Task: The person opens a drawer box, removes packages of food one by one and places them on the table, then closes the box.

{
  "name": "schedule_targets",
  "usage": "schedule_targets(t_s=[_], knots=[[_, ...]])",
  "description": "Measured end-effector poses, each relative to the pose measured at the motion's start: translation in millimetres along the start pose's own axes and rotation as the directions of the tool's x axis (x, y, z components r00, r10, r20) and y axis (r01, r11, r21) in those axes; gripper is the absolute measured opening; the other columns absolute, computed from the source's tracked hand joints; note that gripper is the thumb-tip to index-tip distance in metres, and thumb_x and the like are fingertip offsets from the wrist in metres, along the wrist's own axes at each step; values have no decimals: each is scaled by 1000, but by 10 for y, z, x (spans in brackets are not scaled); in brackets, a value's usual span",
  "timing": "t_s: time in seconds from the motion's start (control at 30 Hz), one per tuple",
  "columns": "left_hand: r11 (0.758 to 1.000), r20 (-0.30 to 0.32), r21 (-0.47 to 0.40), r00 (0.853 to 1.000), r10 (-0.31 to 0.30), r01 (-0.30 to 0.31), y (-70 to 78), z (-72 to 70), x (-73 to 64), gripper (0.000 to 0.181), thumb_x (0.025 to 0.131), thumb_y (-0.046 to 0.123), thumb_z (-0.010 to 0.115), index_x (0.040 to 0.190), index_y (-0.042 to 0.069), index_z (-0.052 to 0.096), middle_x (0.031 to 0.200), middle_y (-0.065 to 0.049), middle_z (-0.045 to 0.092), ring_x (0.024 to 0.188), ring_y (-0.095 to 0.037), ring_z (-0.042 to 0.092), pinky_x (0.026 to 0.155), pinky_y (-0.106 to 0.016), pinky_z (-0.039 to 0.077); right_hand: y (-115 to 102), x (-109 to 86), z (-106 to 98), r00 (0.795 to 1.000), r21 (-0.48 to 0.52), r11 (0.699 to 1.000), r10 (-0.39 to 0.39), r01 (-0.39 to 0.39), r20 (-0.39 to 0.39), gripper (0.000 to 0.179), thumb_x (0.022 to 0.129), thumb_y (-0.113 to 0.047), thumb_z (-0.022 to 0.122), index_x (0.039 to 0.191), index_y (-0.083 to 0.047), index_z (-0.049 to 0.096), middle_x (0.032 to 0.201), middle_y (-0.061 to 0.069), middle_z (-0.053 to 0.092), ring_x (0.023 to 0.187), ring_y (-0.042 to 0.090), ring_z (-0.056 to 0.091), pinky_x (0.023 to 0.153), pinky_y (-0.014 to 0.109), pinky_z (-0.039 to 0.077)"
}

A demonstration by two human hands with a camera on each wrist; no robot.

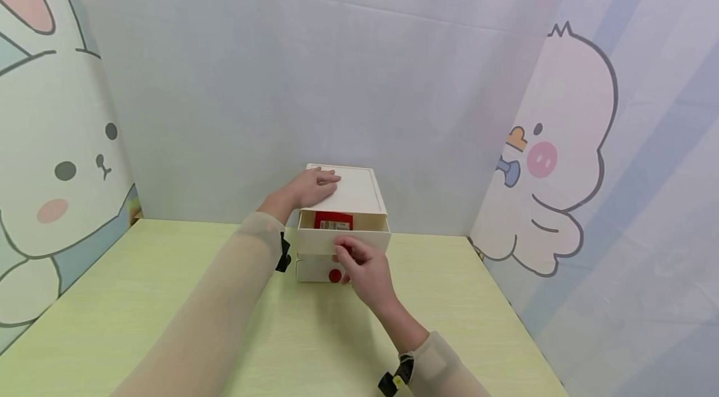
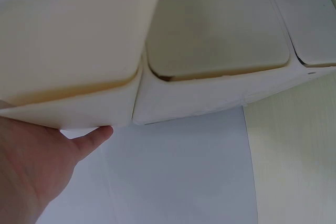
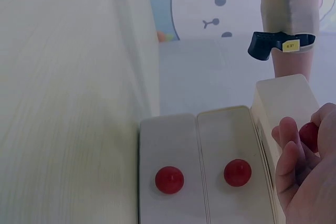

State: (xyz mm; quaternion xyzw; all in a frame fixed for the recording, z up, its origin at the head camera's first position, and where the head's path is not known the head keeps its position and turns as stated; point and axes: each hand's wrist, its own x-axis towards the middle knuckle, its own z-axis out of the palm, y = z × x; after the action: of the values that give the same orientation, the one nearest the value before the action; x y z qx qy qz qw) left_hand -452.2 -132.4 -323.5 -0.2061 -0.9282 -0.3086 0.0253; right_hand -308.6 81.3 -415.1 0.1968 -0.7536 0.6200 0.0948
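A small white drawer unit stands on the table with its drawers stacked. Its top drawer is pulled partway out, and a red item with a printed label shows inside. On the left part of the unit's top rests my left hand. In the left wrist view, the left thumb lies along the top edge. My right hand pinches the round red knob of the open drawer. Below it, the two lower drawers are closed, with a middle knob and a bottom knob.
A pale yellow-green table extends around the unit. Behind it hangs a plain grey-white cloth. Side cloths carry a cartoon rabbit on the left and a cartoon duck on the right.
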Motion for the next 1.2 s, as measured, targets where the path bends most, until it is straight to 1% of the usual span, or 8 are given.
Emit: schedule_targets(t_s=[0.13, 0.2, 0.37, 0.43, 0.7, 0.9, 1.0, 1.2], knots=[[1000, -1, -2, 1000, 4, -4, -4, -1, 1, 53, 115, 41, 44, 162, 19, 57, 179, -5, 37, 173, -38, 13, 139, -63, 14, 1, -20, -2, 1000, 7, 1000, 0, 0, 3, 16, 106, -21, 74, 119, -14, 82, 96, 15, 81, 65, 27, 71, 59, 29, 63], [1000, -2, -2, 1000, 5, -5, -8, -1, 4, 53, 115, 41, 44, 162, 19, 57, 179, -5, 37, 173, -39, 12, 139, -63, 14, -2, -30, -3, 1000, 11, 1000, 3, -4, 4, 16, 106, -21, 74, 119, -14, 82, 96, 15, 81, 65, 30, 71, 59, 29, 63], [1000, -8, 0, 1000, 5, -5, -8, -1, 2, 53, 115, 41, 44, 162, 20, 58, 179, -5, 38, 173, -38, 13, 139, -62, 14, -14, -51, -7, 1000, 21, 1000, 10, -10, 9, 16, 106, -21, 74, 118, -15, 82, 96, 17, 81, 73, 46, 71, 59, 29, 63], [1000, -10, -1, 1000, 4, -4, -6, 0, 0, 53, 115, 41, 44, 162, 20, 58, 179, -5, 38, 173, -38, 13, 139, -61, 15, -16, -58, -9, 1000, 23, 1000, 11, -11, 11, 15, 106, -21, 74, 118, -15, 82, 96, 17, 81, 72, 47, 71, 59, 29, 63], [1000, -10, -12, 1000, 1, -1, -2, -1, -2, 52, 115, 40, 45, 161, 19, 58, 179, -5, 38, 173, -38, 13, 139, -61, 14, -14, -85, -27, 1000, 20, 1000, 7, -8, 21, 15, 107, -22, 74, 117, -17, 83, 96, 17, 80, 63, 31, 69, 59, 28, 62], [1000, -8, -20, 1000, -5, 5, 22, -11, -16, 52, 115, 39, 46, 161, 18, 59, 179, -6, 38, 173, -38, 13, 139, -61, 13, -17, -99, -33, 1000, 14, 1000, 16, -16, 26, 15, 107, -22, 74, 117, -17, 83, 97, 22, 79, 61, 17, 66, 58, 27, 61], [1000, -9, -12, 1000, -8, 8, 30, -10, -18, 52, 115, 39, 46, 161, 18, 59, 179, -6, 38, 173, -38, 13, 139, -61, 14, -28, -111, -36, 1000, 14, 1000, 18, -18, 25, 14, 107, -21, 74, 117, -17, 83, 97, 24, 79, 60, 15, 66, 57, 27, 61], [1000, -12, -10, 1000, -12, 11, 39, -10, -26, 53, 114, 40, 46, 161, 19, 58, 179, -5, 38, 173, -38, 13, 139, -62, 14, -52, -140, -39, 1000, 17, 1000, 18, -19, 25, 14, 106, -20, 74, 116, -17, 83, 97, 25, 78, 65, 17, 70, 57, 28, 61]])
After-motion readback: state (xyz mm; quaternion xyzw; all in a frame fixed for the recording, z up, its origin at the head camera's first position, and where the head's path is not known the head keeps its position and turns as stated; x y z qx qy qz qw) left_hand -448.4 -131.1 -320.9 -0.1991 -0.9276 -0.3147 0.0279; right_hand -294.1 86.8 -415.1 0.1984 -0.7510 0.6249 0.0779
